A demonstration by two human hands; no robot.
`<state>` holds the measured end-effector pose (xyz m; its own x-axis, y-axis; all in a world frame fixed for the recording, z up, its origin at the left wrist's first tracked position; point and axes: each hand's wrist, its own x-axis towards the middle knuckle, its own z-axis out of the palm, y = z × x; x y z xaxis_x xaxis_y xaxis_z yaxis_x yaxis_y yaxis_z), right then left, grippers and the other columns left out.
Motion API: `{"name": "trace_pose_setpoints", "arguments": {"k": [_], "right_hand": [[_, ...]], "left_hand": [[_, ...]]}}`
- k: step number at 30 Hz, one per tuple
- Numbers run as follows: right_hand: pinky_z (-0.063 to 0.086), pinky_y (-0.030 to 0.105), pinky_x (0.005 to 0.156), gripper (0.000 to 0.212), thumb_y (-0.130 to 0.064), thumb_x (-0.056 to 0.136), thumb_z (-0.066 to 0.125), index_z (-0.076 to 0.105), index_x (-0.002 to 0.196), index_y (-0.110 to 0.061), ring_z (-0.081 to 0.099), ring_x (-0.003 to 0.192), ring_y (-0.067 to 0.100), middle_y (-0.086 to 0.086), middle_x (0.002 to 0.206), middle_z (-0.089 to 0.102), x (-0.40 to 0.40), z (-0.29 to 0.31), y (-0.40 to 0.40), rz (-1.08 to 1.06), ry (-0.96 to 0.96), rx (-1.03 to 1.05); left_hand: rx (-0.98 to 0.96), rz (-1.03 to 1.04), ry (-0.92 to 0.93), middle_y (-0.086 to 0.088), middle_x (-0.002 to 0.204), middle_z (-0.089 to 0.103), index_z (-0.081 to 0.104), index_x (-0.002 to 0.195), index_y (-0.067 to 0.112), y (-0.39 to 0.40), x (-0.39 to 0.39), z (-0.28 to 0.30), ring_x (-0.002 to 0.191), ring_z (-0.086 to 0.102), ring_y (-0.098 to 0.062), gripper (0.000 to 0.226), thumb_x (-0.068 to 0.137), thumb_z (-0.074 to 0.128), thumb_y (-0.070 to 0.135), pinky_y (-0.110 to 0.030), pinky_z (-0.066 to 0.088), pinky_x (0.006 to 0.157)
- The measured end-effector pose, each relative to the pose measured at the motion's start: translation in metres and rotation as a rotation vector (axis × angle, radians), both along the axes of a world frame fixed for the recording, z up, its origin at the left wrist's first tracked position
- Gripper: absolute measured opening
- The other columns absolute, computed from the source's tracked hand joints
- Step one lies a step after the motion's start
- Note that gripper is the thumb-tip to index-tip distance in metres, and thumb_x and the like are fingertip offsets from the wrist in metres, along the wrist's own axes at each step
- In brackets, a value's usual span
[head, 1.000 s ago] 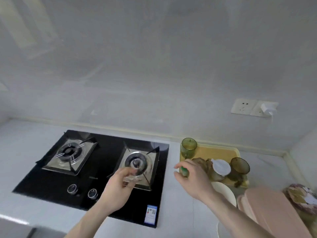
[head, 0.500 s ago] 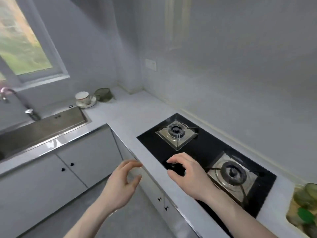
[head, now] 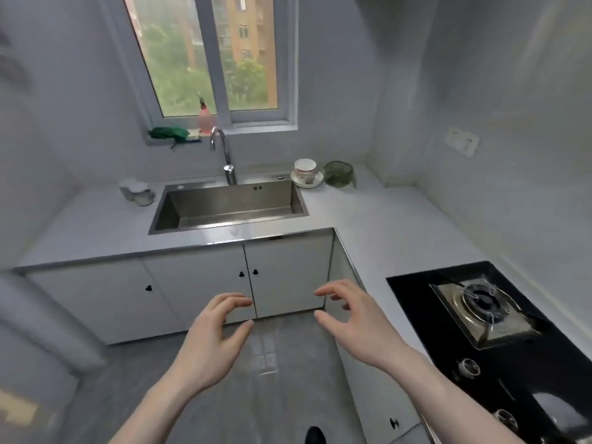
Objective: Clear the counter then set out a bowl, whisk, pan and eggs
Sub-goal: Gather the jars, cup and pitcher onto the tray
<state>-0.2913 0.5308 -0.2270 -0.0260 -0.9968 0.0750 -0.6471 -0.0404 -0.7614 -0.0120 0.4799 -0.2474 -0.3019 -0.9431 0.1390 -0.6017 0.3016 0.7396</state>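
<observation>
This is a small grey kitchen with a counter [head: 378,225] that bends round the far right corner. A steel sink [head: 230,206] is set into the far part, under a window [head: 211,56], with a tall tap [head: 224,155] behind it. A black gas stove [head: 493,328] sits in the counter on the right, close by.

Some things are left out on the counter. A white cup on a saucer [head: 306,173] stands just right of the sink, and a green glass jug [head: 339,173] stands right beside it, in the far corner. A small white pot [head: 137,192] sits to the left of the sink. I think these need to go before the counter is clear. A pink spray bottle [head: 205,118] and a green cloth [head: 168,133] rest on the window sill.

No bowl, whisk, pan or eggs can be seen here. They may be inside the white cupboards [head: 198,290] under the sink, but the doors are closed.

The left hand [head: 211,341] and the right hand [head: 355,322] are held out in front, over the floor, apart from each other. The fingers of both are loosely bent and spread, and hold nothing. They look ready to reach for something, maybe the cup or a cupboard knob.

So the clearing looks only partly done, and nothing is set out yet.
</observation>
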Motion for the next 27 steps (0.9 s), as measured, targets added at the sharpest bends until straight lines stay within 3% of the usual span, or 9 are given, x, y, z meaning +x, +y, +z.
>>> {"name": "trace_pose_setpoints", "arguments": {"k": [10, 20, 27], "right_hand": [[0.045, 0.018, 0.092, 0.025, -0.038, 0.088, 0.070, 0.063, 0.111, -0.043, 0.055, 0.111, -0.003, -0.027, 0.119, 0.055, 0.073, -0.011, -0.166, 0.189, -0.092, 0.014], [0.050, 0.022, 0.091, 0.027, -0.040, 0.087, 0.068, 0.062, 0.113, -0.042, 0.056, 0.107, -0.005, -0.027, 0.120, 0.054, 0.130, -0.023, -0.349, 0.307, -0.130, 0.092], [0.048, 0.017, 0.091, 0.027, -0.039, 0.088, 0.068, 0.061, 0.114, -0.043, 0.055, 0.108, -0.006, -0.028, 0.120, 0.053, 0.201, -0.022, -0.435, 0.483, -0.106, 0.133]], "left_hand": [[0.034, 0.260, 0.003, 0.029, 0.127, 0.055, 0.065, 0.113, 0.040, -0.101, 0.084, -0.008, 0.117, 0.052, 0.009, 0.025, 0.092, 0.069, 0.027, -0.022, 0.046, 0.093], [0.049, 0.395, -0.057, 0.028, 0.128, 0.054, 0.062, 0.120, 0.040, -0.251, 0.135, 0.003, 0.118, 0.051, 0.007, 0.028, 0.094, 0.066, 0.032, -0.026, 0.046, 0.099], [0.096, 0.524, -0.045, 0.031, 0.127, 0.053, 0.061, 0.114, 0.046, -0.299, 0.198, -0.012, 0.117, 0.048, 0.013, 0.028, 0.093, 0.068, 0.030, -0.025, 0.046, 0.095]]}}
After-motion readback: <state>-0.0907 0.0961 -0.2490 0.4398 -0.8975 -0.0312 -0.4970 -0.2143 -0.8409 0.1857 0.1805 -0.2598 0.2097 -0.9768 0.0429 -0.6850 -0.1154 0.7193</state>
